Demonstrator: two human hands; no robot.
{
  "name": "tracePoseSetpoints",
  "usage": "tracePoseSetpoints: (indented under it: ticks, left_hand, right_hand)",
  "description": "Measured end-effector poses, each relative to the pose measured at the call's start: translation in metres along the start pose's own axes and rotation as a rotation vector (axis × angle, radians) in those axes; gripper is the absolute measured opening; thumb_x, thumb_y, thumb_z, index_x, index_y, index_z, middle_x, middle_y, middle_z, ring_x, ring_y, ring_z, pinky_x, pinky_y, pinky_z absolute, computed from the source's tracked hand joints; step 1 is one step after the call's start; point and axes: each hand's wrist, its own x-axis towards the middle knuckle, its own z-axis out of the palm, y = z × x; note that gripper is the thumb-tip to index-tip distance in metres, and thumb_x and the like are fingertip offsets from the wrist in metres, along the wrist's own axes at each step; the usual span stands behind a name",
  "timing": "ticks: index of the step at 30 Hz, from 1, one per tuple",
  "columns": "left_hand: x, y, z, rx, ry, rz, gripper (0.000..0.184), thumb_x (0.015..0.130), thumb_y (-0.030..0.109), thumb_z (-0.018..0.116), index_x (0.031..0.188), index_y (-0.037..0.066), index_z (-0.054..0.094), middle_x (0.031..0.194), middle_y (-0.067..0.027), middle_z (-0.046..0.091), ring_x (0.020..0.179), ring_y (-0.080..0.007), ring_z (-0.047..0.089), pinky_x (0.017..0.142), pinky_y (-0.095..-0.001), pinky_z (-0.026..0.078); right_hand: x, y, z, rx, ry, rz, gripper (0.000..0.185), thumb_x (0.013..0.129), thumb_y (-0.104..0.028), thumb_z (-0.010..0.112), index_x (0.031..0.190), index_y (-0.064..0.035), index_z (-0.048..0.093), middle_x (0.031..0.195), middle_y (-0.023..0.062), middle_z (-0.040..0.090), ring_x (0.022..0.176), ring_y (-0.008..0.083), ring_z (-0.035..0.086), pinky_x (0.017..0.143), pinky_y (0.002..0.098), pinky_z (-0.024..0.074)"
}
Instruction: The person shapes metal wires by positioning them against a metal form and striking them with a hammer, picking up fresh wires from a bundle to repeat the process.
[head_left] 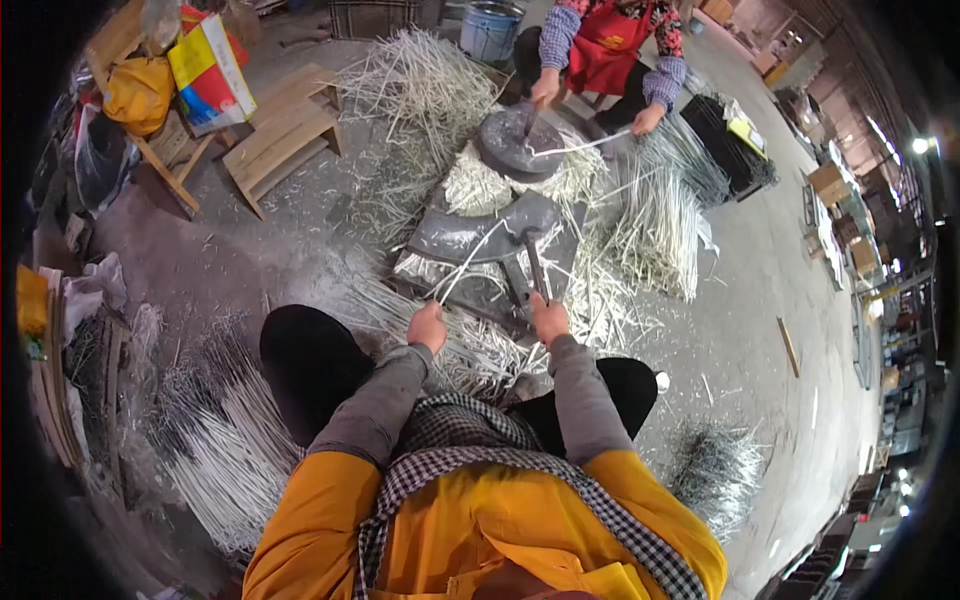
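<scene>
My left hand (428,328) is closed on a thin pale strip (470,262) that runs up onto a dark metal block (480,240) in front of me. Wrapped round the handle of a hammer (535,262), my right hand (549,319) is just right of the left one. The hammer's head lies at the block's upper right part, near the strip's far end. Pale shavings and strips lie around and under the block.
Across from me a co-worker in a red apron (607,50) holds a tool and a strip over a round block (518,145). Strip bundles (660,235) lie right, with others (230,450) at lower left. A wooden stool (283,145) stands upper left.
</scene>
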Motion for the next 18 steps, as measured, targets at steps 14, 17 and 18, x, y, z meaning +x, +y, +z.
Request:
tracePoseSetpoints:
  ticks: [14, 17, 18]
  left_hand:
    - [-0.003, -0.014, 0.021, -0.069, 0.030, -0.005, 0.014, 0.085, 0.016, 0.048, 0.089, 0.004, 0.054, 0.079, -0.0276, 0.056, 0.079, -0.0504, 0.051, 0.065, -0.0546, 0.038]
    - [-0.002, -0.010, 0.017, -0.010, -0.012, -0.027, 0.017, 0.086, 0.018, 0.049, 0.087, 0.002, 0.053, 0.079, -0.0277, 0.056, 0.081, -0.0498, 0.051, 0.066, -0.0543, 0.038]
    - [0.001, -0.008, 0.015, -0.008, -0.005, -0.022, 0.017, 0.086, 0.018, 0.049, 0.087, 0.002, 0.053, 0.079, -0.0277, 0.056, 0.081, -0.0498, 0.051, 0.066, -0.0543, 0.038]
  right_hand:
    - [-0.023, -0.032, -0.036, 0.153, -0.083, 0.167, 0.061, 0.085, -0.053, 0.051, 0.083, 0.0070, 0.062, 0.077, 0.0298, 0.060, 0.075, 0.0439, 0.061, 0.066, 0.0474, 0.0470]
    - [-0.011, -0.021, -0.018, 0.251, -0.012, 0.152, 0.062, 0.085, -0.054, 0.051, 0.084, 0.0074, 0.061, 0.078, 0.0310, 0.060, 0.078, 0.0449, 0.060, 0.069, 0.0488, 0.0464]
    - [-0.003, -0.016, -0.010, 0.300, 0.025, 0.132, 0.063, 0.085, -0.054, 0.050, 0.084, 0.0076, 0.061, 0.079, 0.0316, 0.059, 0.079, 0.0454, 0.060, 0.070, 0.0495, 0.0462]
